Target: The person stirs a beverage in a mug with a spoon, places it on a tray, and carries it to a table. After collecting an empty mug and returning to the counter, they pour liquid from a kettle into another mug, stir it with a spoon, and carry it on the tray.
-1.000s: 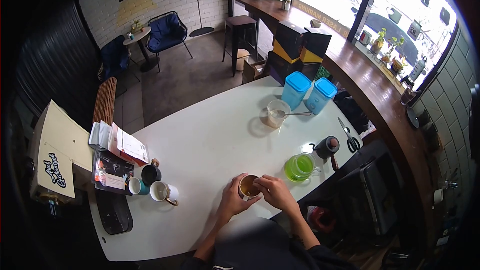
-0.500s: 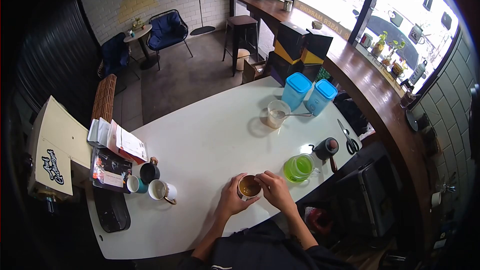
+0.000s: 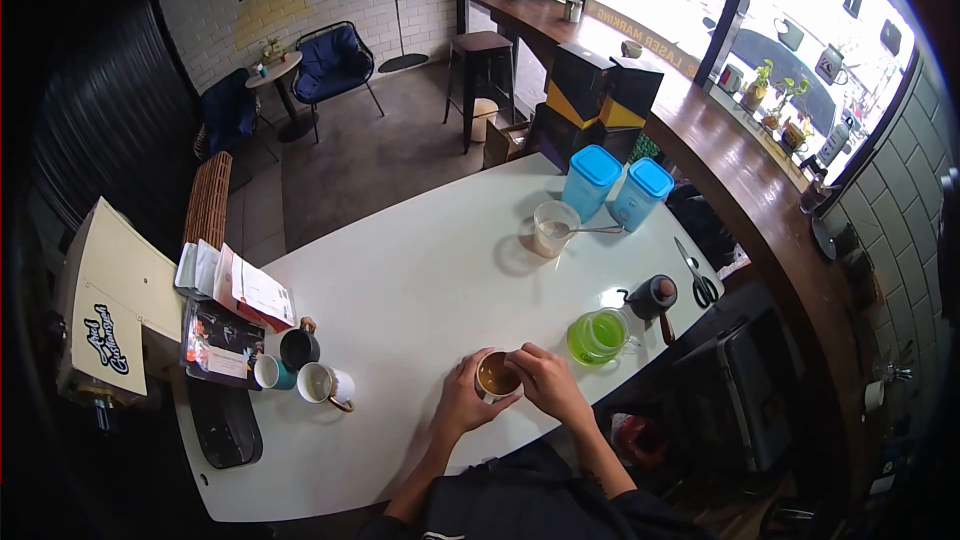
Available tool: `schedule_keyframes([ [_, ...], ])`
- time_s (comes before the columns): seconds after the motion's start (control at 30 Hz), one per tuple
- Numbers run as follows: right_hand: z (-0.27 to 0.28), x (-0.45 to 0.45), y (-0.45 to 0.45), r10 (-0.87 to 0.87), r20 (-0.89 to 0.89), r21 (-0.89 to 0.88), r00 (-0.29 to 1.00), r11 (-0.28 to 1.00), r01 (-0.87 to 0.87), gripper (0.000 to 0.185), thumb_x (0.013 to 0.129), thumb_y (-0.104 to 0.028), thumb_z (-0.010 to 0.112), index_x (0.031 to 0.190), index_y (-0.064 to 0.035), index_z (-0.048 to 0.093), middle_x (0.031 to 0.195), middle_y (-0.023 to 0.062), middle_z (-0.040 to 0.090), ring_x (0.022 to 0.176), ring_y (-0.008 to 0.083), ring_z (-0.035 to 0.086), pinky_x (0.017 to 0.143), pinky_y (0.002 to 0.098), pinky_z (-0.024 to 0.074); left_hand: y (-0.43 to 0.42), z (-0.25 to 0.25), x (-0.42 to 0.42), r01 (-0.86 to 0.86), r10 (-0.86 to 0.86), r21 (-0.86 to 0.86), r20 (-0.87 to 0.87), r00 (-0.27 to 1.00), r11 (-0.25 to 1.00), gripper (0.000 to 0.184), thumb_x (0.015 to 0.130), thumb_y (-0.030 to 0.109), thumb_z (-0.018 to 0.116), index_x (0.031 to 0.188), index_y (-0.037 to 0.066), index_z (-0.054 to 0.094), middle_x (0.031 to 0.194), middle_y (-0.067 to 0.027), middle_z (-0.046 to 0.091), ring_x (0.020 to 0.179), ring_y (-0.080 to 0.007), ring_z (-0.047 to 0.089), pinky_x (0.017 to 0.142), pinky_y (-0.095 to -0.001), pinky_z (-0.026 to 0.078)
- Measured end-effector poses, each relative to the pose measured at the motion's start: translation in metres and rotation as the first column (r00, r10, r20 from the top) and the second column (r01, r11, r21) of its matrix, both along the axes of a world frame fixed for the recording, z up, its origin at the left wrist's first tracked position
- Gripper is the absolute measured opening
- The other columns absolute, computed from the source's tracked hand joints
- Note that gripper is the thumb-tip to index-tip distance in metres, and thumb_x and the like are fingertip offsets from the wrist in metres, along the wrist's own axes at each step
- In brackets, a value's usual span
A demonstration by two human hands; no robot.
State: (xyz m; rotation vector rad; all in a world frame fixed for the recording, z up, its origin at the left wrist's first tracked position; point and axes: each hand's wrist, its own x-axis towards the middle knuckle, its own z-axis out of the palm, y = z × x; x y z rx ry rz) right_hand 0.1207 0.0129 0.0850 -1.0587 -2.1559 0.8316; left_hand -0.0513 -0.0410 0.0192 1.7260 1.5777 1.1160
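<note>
A cup [image 3: 497,376] of brown liquid stands near the front edge of the white table [image 3: 400,280]. My left hand [image 3: 468,398] is wrapped around its left side and front. At the cup's right rim, the fingers of my right hand [image 3: 547,380] are pinched together, partly over the opening; what they hold, if anything, is hidden. Just to the right of that hand is a glass jug [image 3: 598,337] of bright green liquid. A dark pot with a wooden handle [image 3: 655,296] sits beyond the jug.
Two blue-lidded containers [image 3: 592,180], a clear cup [image 3: 552,230] with a spoon, and scissors [image 3: 698,275] lie toward the far right. At left are several mugs [image 3: 325,383], papers [image 3: 252,285] and a black tray [image 3: 226,425]. A wooden counter [image 3: 730,180] curves along the right.
My right hand has shifted slightly left, its fingertips a little further over the cup's opening. The cup stays in my left hand, and the table items have not moved.
</note>
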Motion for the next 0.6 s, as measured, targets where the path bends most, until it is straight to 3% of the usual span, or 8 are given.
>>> schedule_keyframes([
  [0.17,0.0018,-0.0009,-0.0006,-0.104,-0.032,-0.013,0.994,0.995,0.104,0.01,0.093,-0.005,0.063,0.101,-0.001,0.069,0.088,0.016,0.064,0.079,0.0388,0.065,0.07,0.0434,0.0529,0.0001,-0.0009,0.0003,0.008,-0.008,0.04,-0.007,1.0,0.999,0.083,0.067,0.03,0.094,0.135,0.004,0.053,0.125,-0.0163,0.063,0.116,-0.033,0.064,0.098,-0.0448,0.052],
  [0.27,-0.0023,-0.0011,-0.0012,-0.036,-0.055,-0.018,0.998,0.999,0.035,0.01,0.093,-0.005,0.063,0.101,-0.0004,0.068,0.088,0.0163,0.064,0.079,0.0388,0.065,0.071,0.0434,0.0529,0.0,-0.0005,0.0004,0.002,-0.002,0.025,-0.02,1.0,1.0,0.082,0.067,0.03,0.093,0.134,0.004,0.053,0.125,-0.0163,0.063,0.115,-0.0335,0.064,0.097,-0.0451,0.052],
  [0.5,-0.002,-0.0021,-0.0024,-0.113,-0.033,-0.014,0.993,0.993,0.113,0.011,0.094,-0.005,0.062,0.1,0.0007,0.068,0.089,0.0163,0.064,0.08,0.0384,0.066,0.071,0.0436,0.053,-0.0002,0.0009,0.0,0.006,-0.005,0.03,-0.016,1.0,1.0,0.082,0.067,0.029,0.094,0.134,0.005,0.053,0.124,-0.0163,0.063,0.115,-0.0338,0.064,0.097,-0.045,0.052],
  [0.6,-0.0035,-0.0018,-0.0024,-0.058,-0.054,0.014,0.997,0.998,0.058,0.01,0.093,-0.005,0.062,0.1,0.0006,0.067,0.088,0.0164,0.063,0.08,0.0386,0.065,0.071,0.0439,0.0528,0.0001,0.0003,0.0,0.003,-0.002,0.027,-0.031,1.0,1.0,0.082,0.067,0.029,0.094,0.134,0.005,0.053,0.124,-0.0165,0.064,0.115,-0.0339,0.064,0.097,-0.0453,0.052],
])
